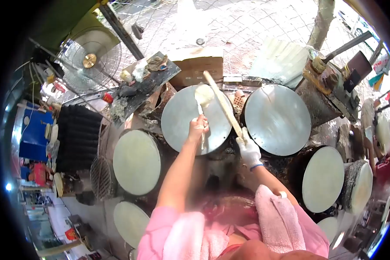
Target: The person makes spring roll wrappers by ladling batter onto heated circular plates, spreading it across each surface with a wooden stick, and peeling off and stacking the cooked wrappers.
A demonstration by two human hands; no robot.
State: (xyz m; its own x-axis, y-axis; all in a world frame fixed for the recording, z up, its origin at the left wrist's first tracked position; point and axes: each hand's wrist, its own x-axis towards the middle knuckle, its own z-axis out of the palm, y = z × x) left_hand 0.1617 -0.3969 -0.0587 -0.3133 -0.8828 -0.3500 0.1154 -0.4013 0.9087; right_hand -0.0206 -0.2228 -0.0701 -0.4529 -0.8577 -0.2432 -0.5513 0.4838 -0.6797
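My bare left hand (198, 127) is closed around the handle of a ladle (199, 108). Its bowl is over the far part of a round grey griddle (175, 119), with a pale, batter-like patch (205, 95) there; I cannot tell whether the patch is in the bowl or on the plate. My right hand (248, 151), in a white glove, grips the lower end of a long wooden stick (221, 100). The stick slants up and left across that griddle's right edge. Just right of the glove lies a second round griddle (277, 120) with a shiny bare surface.
Pale round tops stand at left (137, 162), lower left (131, 223) and right (323, 179). A cardboard box (197, 69) sits behind the griddles. At upper left are a fan (89, 60) and a cluttered board (166, 73). A wire fence (255, 21) runs across the back.
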